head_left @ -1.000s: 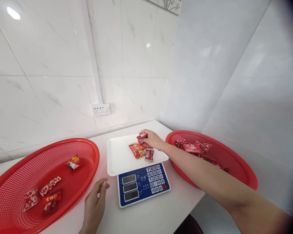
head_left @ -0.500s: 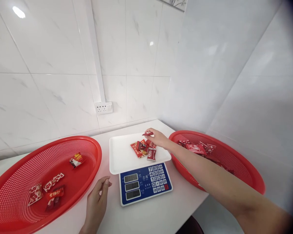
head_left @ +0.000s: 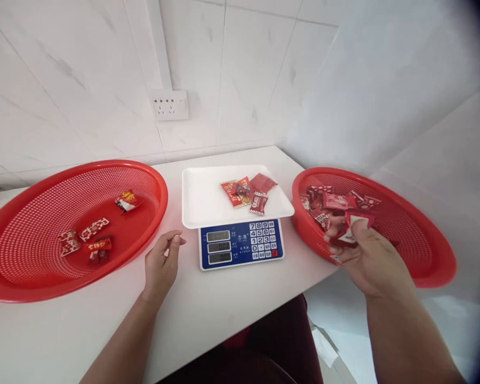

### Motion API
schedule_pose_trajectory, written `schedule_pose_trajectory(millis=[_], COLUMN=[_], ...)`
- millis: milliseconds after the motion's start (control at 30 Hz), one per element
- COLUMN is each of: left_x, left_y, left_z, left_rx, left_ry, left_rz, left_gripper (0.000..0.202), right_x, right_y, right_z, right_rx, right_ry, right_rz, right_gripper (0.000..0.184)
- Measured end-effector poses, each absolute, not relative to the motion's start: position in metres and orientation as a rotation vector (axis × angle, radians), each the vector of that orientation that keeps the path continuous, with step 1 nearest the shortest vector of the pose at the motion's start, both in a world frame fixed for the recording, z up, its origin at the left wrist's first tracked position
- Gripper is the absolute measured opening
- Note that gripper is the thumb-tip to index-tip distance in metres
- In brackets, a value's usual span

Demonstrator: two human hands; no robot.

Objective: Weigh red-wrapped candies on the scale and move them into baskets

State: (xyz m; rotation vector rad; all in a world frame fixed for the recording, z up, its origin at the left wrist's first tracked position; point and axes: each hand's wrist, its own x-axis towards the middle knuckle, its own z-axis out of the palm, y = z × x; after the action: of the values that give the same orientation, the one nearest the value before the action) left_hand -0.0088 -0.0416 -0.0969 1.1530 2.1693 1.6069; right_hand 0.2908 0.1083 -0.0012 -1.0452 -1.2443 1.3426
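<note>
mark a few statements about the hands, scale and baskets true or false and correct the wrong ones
1. The right hand holds a red-and-white packet. True.
2. The left hand grips the scale. False: the left hand is beside the scale, apart from it.
3. Several wrapped pieces lie on the white tray. True.
4. The left basket looks fuller than the right basket. False: the right basket looks fuller.
5. A socket is on the wall behind the scale. True.

Tiled wall (head_left: 248, 64), price scale (head_left: 243, 239) and red baskets (head_left: 32, 250) suggest a shop's weighing corner.
</note>
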Motion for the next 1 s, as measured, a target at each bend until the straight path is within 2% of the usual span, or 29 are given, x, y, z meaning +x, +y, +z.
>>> schedule_pose_trajectory(millis=[167, 400, 667, 1000], left_x=[-0.009, -0.011, -0.010, -0.015], left_y=[-0.042, -0.041, -0.041, -0.037], left_z=[-0.100, -0.099, -0.097, -0.100], left_rx=[1.150, 1.130, 1.132, 1.071], left_ry=[2.155, 2.193, 2.227, 2.242], left_rz=[1.605, 1.573, 1.525, 1.532], left_gripper=[0.028, 0.029, 0.033, 0.038], right_x=[0.299, 0.293, 0.283, 0.271], right_y=[0.094, 0.096, 0.086, 0.084], right_z=[-0.018, -0.017, -0.027, -0.035], right_rx=[-1.088, -1.012, -1.083, -1.018], right_ry=[-1.107, -1.152, -1.187, -1.116], right_rz=[1.395, 1.380, 1.432, 1.606], right_gripper=[0.039, 0.035, 0.042, 0.039])
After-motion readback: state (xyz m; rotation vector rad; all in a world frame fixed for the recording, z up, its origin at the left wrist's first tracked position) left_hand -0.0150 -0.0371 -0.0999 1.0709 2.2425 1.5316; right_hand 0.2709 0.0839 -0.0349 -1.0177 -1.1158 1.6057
